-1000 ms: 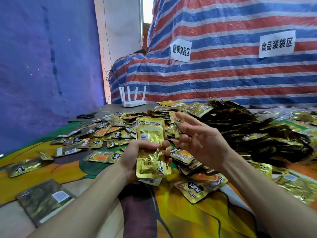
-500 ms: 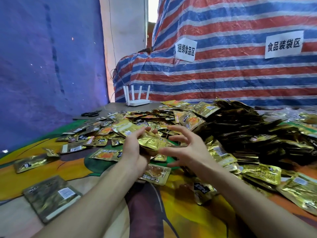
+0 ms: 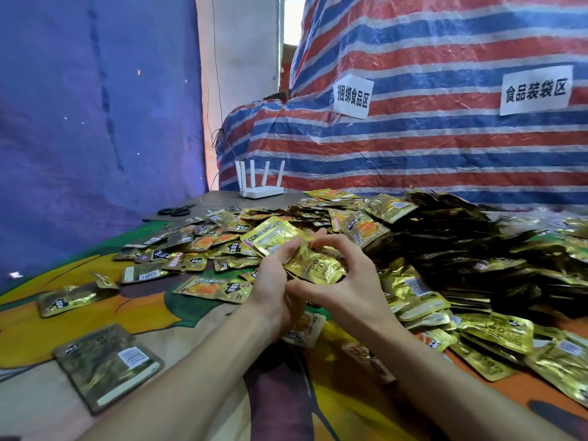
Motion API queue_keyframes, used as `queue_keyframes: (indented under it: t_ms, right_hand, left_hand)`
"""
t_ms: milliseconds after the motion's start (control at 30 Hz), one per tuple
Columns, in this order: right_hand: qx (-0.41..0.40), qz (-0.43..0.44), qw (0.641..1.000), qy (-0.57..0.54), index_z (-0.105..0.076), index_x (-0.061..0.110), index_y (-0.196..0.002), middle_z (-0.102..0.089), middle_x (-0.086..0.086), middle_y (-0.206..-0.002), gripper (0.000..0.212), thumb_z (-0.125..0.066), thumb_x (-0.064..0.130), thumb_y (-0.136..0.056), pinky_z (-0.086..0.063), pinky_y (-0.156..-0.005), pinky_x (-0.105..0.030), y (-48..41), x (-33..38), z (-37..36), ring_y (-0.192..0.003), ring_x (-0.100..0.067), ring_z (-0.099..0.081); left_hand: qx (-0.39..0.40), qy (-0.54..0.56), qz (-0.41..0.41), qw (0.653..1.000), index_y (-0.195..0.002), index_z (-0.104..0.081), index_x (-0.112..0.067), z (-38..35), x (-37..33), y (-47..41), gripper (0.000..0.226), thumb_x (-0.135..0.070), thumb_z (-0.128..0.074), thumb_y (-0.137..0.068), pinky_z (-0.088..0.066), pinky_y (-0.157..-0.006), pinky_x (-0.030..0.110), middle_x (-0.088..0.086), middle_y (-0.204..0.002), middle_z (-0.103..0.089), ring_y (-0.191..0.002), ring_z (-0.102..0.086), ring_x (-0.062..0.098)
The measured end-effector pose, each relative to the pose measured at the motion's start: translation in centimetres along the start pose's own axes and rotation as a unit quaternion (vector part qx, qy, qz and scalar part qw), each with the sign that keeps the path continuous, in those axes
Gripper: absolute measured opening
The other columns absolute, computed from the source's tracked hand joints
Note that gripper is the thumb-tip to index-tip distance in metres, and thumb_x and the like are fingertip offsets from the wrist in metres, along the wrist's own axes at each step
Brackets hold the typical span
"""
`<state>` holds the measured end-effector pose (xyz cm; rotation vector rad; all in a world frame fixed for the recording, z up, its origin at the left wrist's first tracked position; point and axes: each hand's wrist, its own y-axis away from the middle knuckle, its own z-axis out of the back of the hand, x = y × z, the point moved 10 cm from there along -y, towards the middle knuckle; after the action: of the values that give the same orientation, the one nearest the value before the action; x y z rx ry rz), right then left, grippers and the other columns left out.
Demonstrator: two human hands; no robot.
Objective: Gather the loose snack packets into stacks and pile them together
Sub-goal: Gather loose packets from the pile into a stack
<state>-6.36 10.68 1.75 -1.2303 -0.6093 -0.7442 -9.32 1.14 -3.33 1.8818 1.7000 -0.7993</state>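
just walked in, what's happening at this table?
A person is stacking snacks. Both hands hold a small bundle of gold packets above the table: the left hand grips its left side, and the right hand curls round its right side. To the left lie loose packets. A big heap sits on the right.

A: Site type?

B: Makeshift food-packing workroom.

A: Basis?

B: Walls are hung sheeting: a red, white and blue striped woven tarpaulin [image 3: 413, 148] ahead, a plain blue tarpaulin [image 3: 79, 122] on the left. Two signs are fixed to the stripes. The left white paper sign [image 3: 352, 96] reads 捆绑食品区, the right white paper sign [image 3: 536, 90] 食品装袋区.

A: Bench?

B: A colourful printed cloth [image 3: 38, 332] covers the work surface, which is heaped with gold foil snack packets [image 3: 410, 291]. Black scissors [image 3: 174, 211] and a white four-antenna router [image 3: 261, 186] lie at the far edge.
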Motion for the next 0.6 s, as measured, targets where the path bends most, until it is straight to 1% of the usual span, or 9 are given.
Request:
queue_keyframes:
  t_ms: [67,133,200,267,333,400,500,567,600]
  right_hand:
    - [0.021,-0.005,1.0,0.023,-0.063,0.033,-0.109,-0.058,0.004,-0.123,0.061,-0.093,0.022,-0.057,-0.047,-0.09,-0.01,-0.3,-0.1,-0.1,-0.109,0.007,-0.056]
    - [0.056,-0.011,0.997,0.043,-0.06,0.034,-0.113,-0.055,0.007,-0.127,0.068,-0.094,0.025,-0.056,-0.041,-0.086,-0.003,-0.4,-0.2,-0.5,-0.11,0.011,-0.052]
    - [0.075,-0.027,0.996,0.026,-0.058,0.034,-0.114,-0.057,0.011,-0.127,0.066,-0.089,0.034,-0.055,-0.043,-0.088,-0.008,-0.2,-0.3,-0.6,-0.113,0.005,-0.055]
    - [0.041,-0.07,0.996,-0.029,-0.058,0.033,-0.111,-0.062,0.012,-0.12,0.059,-0.08,0.045,-0.057,-0.05,-0.084,-0.022,-0.2,-0.8,0.3,-0.11,-0.006,-0.061]
    - [0.012,-0.144,0.987,-0.072,-0.062,0.027,-0.113,-0.069,0.003,-0.116,0.057,-0.082,0.046,-0.063,-0.056,-0.081,-0.035,-0.3,-2.0,1.3,-0.106,-0.017,-0.068]
    - [0.044,-0.227,0.965,-0.124,-0.069,0.016,-0.114,-0.075,-0.011,-0.108,0.048,-0.087,0.035,-0.074,-0.061,-0.08,-0.045,0.1,-3.3,0.7,-0.098,-0.028,-0.074]
    - [0.105,-0.264,0.941,-0.182,-0.076,0.011,-0.105,-0.077,-0.016,-0.099,0.022,-0.08,0.016,-0.084,-0.062,-0.07,-0.045,0.7,-3.5,-0.3,-0.09,-0.034,-0.076]
    - [0.097,-0.243,0.952,-0.161,-0.079,0.014,-0.096,-0.078,-0.013,-0.094,0.014,-0.082,0.015,-0.082,-0.061,-0.062,-0.038,0.2,-3.1,0.9,-0.084,-0.031,-0.077]
    - [0.08,-0.229,0.96,-0.143,-0.079,0.014,-0.093,-0.078,-0.012,-0.091,0.013,-0.083,0.015,-0.081,-0.06,-0.061,-0.037,-0.3,-2.8,1.8,-0.081,-0.029,-0.077]
  left_hand:
    - [0.012,0.029,0.001,1.0,-0.112,-0.076,-0.007,-0.2,0.0,0.0,0.041,-0.032,-0.046,-0.102,-0.062,-0.082,0.038,0.01,-0.123,-0.071,-0.108,-0.071,0.027]
    - [0.027,0.045,0.004,0.999,-0.114,-0.075,-0.007,-0.4,0.0,0.0,0.042,-0.032,-0.044,-0.102,-0.06,-0.088,0.041,0.011,-0.124,-0.071,-0.11,-0.07,0.029]
    - [0.042,0.05,0.007,0.998,-0.116,-0.075,-0.007,-0.5,0.0,0.0,0.041,-0.031,-0.045,-0.102,-0.06,-0.089,0.045,0.012,-0.124,-0.07,-0.109,-0.07,0.031]
    - [0.057,0.038,0.01,0.998,-0.123,-0.072,-0.008,-0.8,-0.1,0.2,0.042,-0.031,-0.048,-0.097,-0.059,-0.088,0.051,0.017,-0.127,-0.068,-0.111,-0.069,0.034]
    - [0.073,0.027,0.012,0.997,-0.129,-0.067,-0.01,-1.1,-0.2,0.4,0.046,-0.031,-0.051,-0.092,-0.058,-0.088,0.055,0.019,-0.129,-0.066,-0.113,-0.067,0.038]
    - [0.086,0.007,-0.003,0.996,-0.132,-0.062,-0.011,-1.2,-0.3,0.4,0.046,-0.028,-0.051,-0.092,-0.057,-0.089,0.056,0.012,-0.131,-0.067,-0.115,-0.066,0.037]
    - [0.085,-0.062,0.003,0.994,-0.122,-0.071,-0.011,-1.2,0.3,0.2,0.041,-0.027,-0.059,-0.087,-0.057,-0.09,0.056,0.012,-0.124,-0.07,-0.111,-0.069,0.035]
    - [0.047,-0.145,0.01,0.988,-0.108,-0.078,-0.011,-0.6,0.7,0.4,0.038,-0.036,-0.07,-0.081,-0.051,-0.1,0.058,0.018,-0.116,-0.072,-0.106,-0.07,0.038]
    - [0.02,-0.185,-0.004,0.983,-0.109,-0.078,-0.012,-0.2,0.5,0.4,0.043,-0.041,-0.073,-0.078,-0.048,-0.104,0.058,0.018,-0.115,-0.073,-0.108,-0.068,0.039]
